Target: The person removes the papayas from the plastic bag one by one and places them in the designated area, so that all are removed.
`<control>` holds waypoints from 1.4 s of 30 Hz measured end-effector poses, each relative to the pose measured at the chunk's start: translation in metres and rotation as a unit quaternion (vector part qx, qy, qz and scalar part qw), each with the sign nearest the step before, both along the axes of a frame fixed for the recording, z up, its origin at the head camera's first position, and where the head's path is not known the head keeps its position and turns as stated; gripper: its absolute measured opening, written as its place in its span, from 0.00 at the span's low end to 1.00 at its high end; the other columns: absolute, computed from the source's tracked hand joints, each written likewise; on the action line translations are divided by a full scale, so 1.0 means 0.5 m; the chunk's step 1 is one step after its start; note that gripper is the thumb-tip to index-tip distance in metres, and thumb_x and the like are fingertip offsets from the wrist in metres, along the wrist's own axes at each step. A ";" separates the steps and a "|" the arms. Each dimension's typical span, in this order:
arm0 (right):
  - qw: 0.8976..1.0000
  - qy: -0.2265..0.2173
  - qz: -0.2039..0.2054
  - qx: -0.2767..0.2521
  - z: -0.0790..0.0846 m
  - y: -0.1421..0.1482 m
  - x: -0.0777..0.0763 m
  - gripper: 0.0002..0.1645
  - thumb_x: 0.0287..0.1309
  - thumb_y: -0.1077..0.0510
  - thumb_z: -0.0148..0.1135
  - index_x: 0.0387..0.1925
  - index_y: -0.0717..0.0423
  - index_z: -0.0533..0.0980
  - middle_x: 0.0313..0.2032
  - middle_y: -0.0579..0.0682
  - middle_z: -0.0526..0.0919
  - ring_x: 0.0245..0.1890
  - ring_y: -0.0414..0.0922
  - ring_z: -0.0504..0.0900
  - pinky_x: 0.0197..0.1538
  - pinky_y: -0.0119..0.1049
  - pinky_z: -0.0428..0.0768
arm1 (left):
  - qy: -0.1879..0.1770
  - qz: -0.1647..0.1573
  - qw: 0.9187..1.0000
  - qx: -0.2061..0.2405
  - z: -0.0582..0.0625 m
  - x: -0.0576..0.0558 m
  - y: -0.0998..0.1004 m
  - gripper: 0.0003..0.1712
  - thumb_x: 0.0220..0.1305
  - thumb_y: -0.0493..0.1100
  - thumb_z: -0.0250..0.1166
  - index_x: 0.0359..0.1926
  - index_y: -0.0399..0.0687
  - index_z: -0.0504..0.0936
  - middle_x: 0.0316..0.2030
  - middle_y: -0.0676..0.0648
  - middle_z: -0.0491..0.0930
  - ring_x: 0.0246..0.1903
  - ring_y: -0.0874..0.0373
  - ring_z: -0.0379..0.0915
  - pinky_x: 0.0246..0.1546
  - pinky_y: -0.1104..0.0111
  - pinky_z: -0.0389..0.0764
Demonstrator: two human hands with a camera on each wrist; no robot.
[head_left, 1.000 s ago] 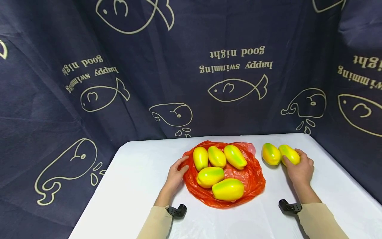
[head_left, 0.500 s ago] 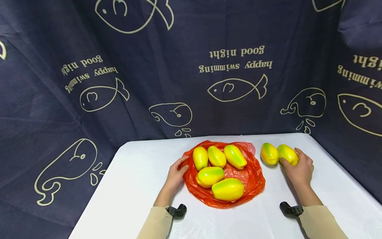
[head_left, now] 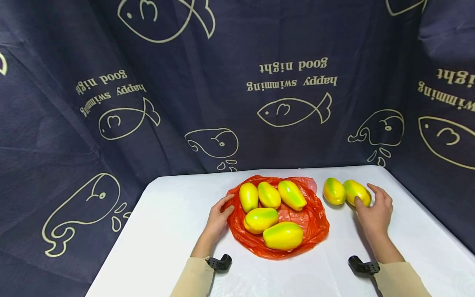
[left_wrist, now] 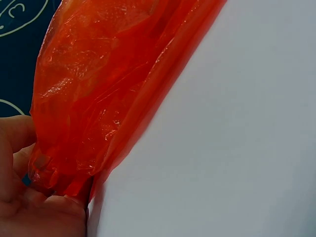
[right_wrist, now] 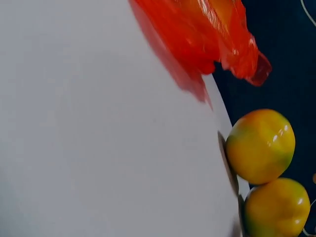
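A red plastic bag [head_left: 315,229] with a rolled-down rim lies spread on the white table. Inside it are several yellow-green papayas, among them a front papaya [head_left: 283,236]. My left hand [head_left: 217,218] holds the bag's left rim; in the left wrist view its curled fingers [left_wrist: 17,133] meet the red film. To the right of the bag, two more papayas lie side by side: a left papaya [head_left: 334,191] and a right papaya [head_left: 357,193]. Beside the right one, my right hand [head_left: 375,212] has its fingers spread, the thumb at the fruit's near side and the forefinger off it.
The white table [head_left: 167,231] ends at its back edge against a dark blue curtain [head_left: 222,82] printed with fish and whales. The same curtain stands along both sides. A black wrist camera [head_left: 219,262] is strapped at the left sleeve.
My right hand has loosened from the right papaya and drawn slightly to the right. Both loose papayas have shifted a little left. My left hand and the bag stay as they were.
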State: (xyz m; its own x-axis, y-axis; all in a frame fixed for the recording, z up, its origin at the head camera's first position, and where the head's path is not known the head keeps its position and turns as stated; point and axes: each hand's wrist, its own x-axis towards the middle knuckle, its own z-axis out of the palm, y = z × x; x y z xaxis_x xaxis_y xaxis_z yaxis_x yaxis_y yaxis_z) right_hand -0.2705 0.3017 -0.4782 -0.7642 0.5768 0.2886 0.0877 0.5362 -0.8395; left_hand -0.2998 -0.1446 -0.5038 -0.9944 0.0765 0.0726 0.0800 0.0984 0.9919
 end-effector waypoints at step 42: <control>0.876 -0.047 0.476 0.055 0.069 -0.207 0.078 0.26 0.62 0.50 0.67 0.62 0.42 0.75 0.60 0.47 0.80 0.61 0.40 0.72 0.64 0.59 0.74 | 0.007 -0.002 1.000 0.004 -0.001 0.000 0.000 0.27 0.71 0.37 0.57 0.70 0.52 0.71 0.72 0.44 0.66 0.71 0.45 0.63 0.68 0.56 0.73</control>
